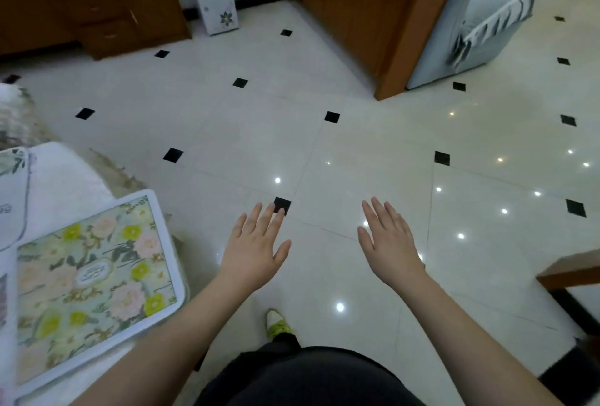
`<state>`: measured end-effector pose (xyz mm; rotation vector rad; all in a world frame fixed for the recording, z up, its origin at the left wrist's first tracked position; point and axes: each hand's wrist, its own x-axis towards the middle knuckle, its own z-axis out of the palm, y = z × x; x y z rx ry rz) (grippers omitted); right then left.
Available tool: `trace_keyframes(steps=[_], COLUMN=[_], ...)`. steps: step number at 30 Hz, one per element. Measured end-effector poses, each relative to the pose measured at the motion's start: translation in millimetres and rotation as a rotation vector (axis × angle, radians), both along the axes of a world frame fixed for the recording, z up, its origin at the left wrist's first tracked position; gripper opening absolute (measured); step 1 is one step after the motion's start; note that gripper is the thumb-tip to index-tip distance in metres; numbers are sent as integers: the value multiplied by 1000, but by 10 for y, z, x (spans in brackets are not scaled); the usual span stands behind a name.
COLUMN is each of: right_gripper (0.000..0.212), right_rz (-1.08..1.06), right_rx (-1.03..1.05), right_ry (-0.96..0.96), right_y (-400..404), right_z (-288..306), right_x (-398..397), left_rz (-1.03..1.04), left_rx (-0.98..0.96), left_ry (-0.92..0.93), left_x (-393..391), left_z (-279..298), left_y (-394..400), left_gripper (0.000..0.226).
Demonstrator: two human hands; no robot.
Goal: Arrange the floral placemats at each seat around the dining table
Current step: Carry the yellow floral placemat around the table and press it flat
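Both hands reach forward over the tiled floor (357,152), fingers straight and spread, holding nothing: the left hand (255,248) and the right hand (388,241) are apart from everything. One floral placemat (94,279) lies flat on the white-covered bench (65,171) at the left, another placemat (13,191) just beyond it.

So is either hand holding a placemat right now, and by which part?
Nothing is held. The left hand and right hand are both open over the floor, fingers spread. The floral placemat lies on the table to the left, untouched.
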<state>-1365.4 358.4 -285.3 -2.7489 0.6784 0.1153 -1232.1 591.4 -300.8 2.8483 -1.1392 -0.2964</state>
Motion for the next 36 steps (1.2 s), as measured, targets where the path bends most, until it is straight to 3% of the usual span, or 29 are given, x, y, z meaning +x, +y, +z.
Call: trace_keyframes(steps=[13, 18, 22, 26, 30, 36], right_gripper=[84, 68, 82, 83, 60, 58], right_rz=[413, 607, 747, 929, 1183, 1489], right_rx=[-41, -53, -30, 29, 46, 79], right_ry=[62, 86, 72, 86, 116, 159], right_y=[805, 1145, 1419, 1786, 2201, 2738], right_z=[-36, -79, -157, -256, -268, -308], right_x=[2303, 2950, 3447, 3909, 4278, 4553], left_rz=[463, 661, 805, 992, 1162, 1445], left_rx=[-46, -51, -42, -39, -8, 17], left_ry=[62, 82, 64, 58, 83, 121], left_x=[1265, 1284, 1320, 1408, 1381, 1175], left_z=[-192, -297, -352, -384, -343, -357], left_y=[1091, 1450, 1587, 1705, 1746, 1776], left_gripper=[74, 65, 67, 73, 77, 68])
